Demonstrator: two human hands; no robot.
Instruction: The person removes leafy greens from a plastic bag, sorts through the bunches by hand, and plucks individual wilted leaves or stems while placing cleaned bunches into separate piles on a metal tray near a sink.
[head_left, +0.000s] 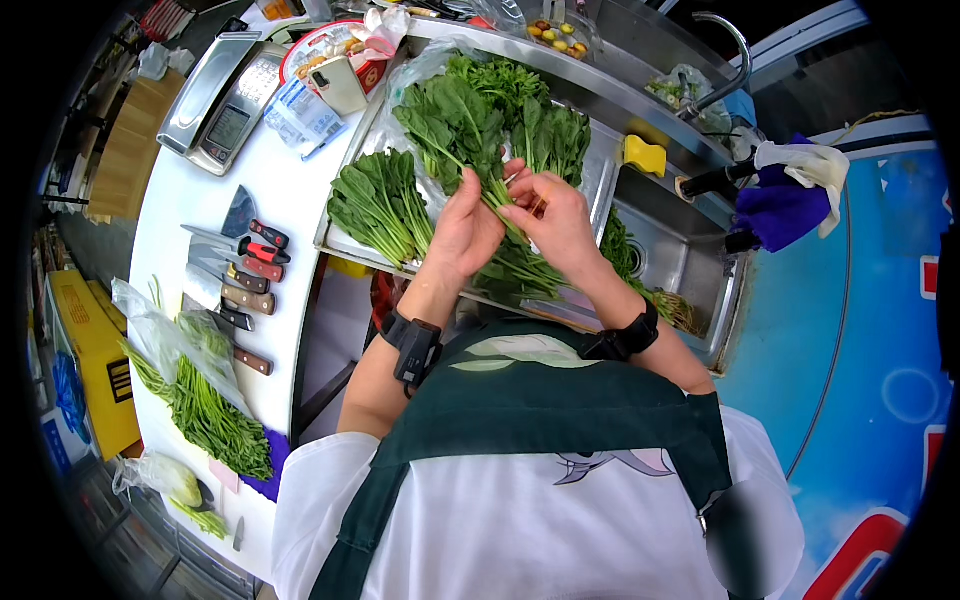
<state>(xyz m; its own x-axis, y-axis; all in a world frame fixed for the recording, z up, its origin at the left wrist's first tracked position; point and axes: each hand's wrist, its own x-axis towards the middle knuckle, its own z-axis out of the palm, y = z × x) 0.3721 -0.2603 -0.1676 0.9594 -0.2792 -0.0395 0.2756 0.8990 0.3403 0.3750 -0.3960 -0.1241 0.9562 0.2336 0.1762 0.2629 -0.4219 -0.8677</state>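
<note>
Over the metal draining surface, my left hand (471, 225) cradles a bunch of dark leafy greens (459, 124), probably spinach, with its stems across the fingers. My right hand (551, 214) pinches the stems at their lower end; its fingertips partly hide what they grip. To the left lies a separate bunch of leafy greens (379, 199). Behind my hands are finer-leaved greens (504, 86) and another leafy bunch (551, 139). Loose stems (525, 270) lie beneath my wrists.
The sink basin (679, 259) on the right holds rooted greens (616, 244). A yellow sponge (645, 155) sits on its ledge below the faucet (739, 56). Several knives (251, 300), a digital scale (225, 124), a phone (339, 84) and bagged vegetables (210, 416) occupy the white table.
</note>
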